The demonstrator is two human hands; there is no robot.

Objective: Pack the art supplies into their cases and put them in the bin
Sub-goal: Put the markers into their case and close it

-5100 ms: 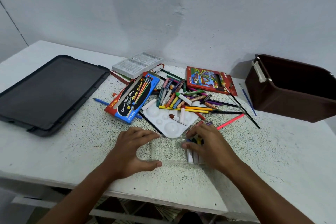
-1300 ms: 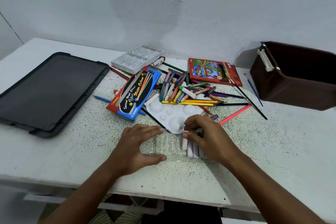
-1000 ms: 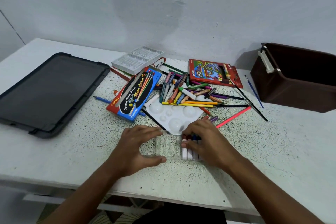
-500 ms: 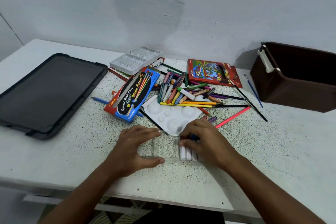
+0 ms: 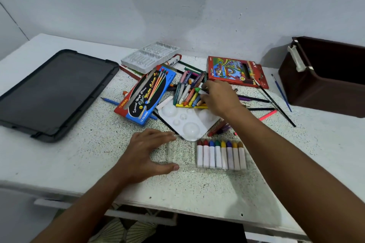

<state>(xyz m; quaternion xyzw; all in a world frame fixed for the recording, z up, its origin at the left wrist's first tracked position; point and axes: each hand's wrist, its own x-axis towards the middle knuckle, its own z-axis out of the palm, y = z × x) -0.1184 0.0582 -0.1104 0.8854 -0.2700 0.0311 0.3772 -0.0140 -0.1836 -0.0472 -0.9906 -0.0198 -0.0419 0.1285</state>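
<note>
The right hand (image 5: 218, 97) has left the clear plastic crayon tray (image 5: 209, 155) and now pinches a green-tipped crayon (image 5: 199, 90) in the loose pile (image 5: 189, 92). The left hand (image 5: 147, 154), fingers spread, steadies the tray's left edge on the speckled white tabletop (image 5: 79, 156), eight crayons (image 5: 221, 155) inside.

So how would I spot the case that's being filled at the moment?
Start at the table's near edge, between the two hands. The clear plastic tray lies flat there, the left hand touching its left end. Unlike the printed cardboard boxes behind, it is see-through, with eight white-wrapped crayons lined up inside.
</note>
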